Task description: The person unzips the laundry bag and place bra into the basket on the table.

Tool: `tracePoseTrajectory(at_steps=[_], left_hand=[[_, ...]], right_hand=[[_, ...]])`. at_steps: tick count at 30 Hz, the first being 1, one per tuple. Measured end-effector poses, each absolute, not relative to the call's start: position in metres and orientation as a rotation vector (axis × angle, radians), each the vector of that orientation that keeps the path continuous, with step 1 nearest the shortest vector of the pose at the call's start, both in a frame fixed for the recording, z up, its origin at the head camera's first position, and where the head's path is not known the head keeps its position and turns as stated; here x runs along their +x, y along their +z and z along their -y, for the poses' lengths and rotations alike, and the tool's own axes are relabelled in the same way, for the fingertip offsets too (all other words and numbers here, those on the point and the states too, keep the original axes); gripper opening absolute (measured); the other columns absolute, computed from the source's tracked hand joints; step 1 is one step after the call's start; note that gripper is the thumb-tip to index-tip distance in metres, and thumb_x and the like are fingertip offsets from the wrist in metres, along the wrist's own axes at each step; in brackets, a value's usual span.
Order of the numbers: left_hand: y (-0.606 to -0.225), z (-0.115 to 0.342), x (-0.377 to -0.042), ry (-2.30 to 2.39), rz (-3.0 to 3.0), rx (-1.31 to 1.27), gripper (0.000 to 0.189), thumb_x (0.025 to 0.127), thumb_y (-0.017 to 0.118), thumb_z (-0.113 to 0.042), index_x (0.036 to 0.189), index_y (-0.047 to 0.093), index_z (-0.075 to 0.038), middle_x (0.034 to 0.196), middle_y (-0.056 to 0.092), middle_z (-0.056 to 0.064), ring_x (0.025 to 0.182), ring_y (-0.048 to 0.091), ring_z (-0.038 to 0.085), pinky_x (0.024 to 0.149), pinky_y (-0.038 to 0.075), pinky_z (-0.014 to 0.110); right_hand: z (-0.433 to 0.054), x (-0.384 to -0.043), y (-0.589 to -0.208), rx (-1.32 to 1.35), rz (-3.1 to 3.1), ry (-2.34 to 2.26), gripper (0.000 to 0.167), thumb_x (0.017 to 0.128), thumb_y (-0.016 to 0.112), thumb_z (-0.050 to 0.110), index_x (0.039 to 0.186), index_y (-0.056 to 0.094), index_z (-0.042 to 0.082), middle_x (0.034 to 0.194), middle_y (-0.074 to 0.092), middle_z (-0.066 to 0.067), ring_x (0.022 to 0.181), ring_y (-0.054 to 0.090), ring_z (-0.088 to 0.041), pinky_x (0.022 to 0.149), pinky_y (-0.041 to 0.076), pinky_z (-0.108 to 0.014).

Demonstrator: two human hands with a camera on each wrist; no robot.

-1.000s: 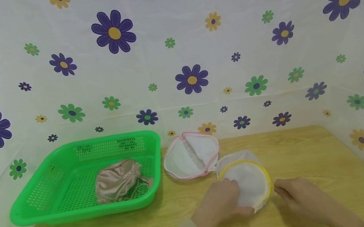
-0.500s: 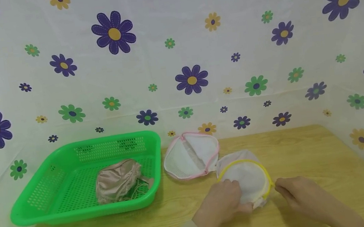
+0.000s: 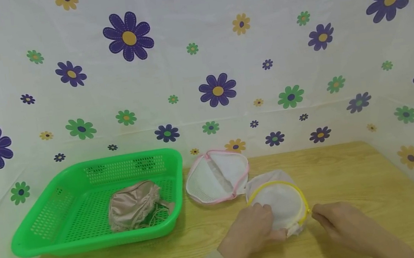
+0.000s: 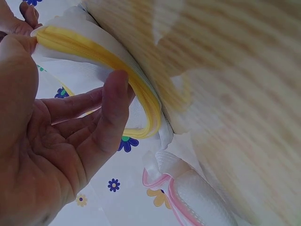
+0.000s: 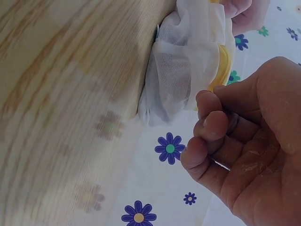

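Observation:
A round white mesh laundry bag [image 3: 280, 203] with a yellow zipper [image 4: 91, 51] stands on the table, right of centre. My left hand [image 3: 250, 229] holds the bag at its near left side; in the left wrist view its thumb presses by one end of the zipper while the fingers curve over the mesh. My right hand [image 3: 346, 221] is at the bag's right side, its thumb and forefinger pinching at the zipper's edge. The other fingers of that hand [image 5: 202, 157] are curled in. The zipper pull itself is hidden by the fingertips.
Behind the held bag lies a white mesh laundry bag [image 3: 200, 185] with pink trim, its zipper gaping. A green plastic basket [image 3: 105, 242] stands at the left, with a beige satin garment [image 3: 133, 205] with thin straps inside. A flowered sheet [image 3: 169, 69] rises behind the wooden table [image 3: 335, 174].
The near right edge of the yellow-zipped bag has shifted slightly, and a fold of white cloth shows there by the zipper. Both hands stay almost in place.

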State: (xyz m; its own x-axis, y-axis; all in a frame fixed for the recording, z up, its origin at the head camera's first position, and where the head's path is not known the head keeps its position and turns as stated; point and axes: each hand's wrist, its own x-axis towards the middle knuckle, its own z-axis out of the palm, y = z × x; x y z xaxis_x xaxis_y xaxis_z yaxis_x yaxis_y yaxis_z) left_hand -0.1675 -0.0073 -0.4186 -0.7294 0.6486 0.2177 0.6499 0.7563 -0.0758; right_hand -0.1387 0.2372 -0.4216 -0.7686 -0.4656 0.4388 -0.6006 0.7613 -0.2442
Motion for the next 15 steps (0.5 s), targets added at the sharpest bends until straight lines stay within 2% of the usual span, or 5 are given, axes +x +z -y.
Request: tracePoseTrajectory(at_steps=[6,15], left_hand=[[-0.4186,0.0076,-0.1674,0.027,2.749,-1.023,0.048,0.093,0.058,-0.058,0.076,0.055,-0.013,0.067,0.047,-0.005,0.059,0.035,0.005,0.047,0.034,0.020],[-0.4187,0.0079,-0.1665,-0.002,2.722,-0.994,0.045,0.090,0.061,-0.055,0.073,0.053,-0.014,0.065,0.045,-0.004,0.056,0.034,0.006,0.044,0.031,0.021]], right_hand=[[-0.2376,-0.1387,-0.4224,0.848,2.599,0.542,0.043,0.089,0.070,-0.002,0.070,0.041,0.024,0.066,0.021,0.021,0.058,0.017,0.009,0.049,0.025,-0.014],[-0.2372,-0.1393,-0.4227,0.869,2.591,0.532,0.043,0.088,0.070,-0.002,0.070,0.041,0.023,0.066,0.022,0.022,0.059,0.017,0.009,0.050,0.025,-0.014]])
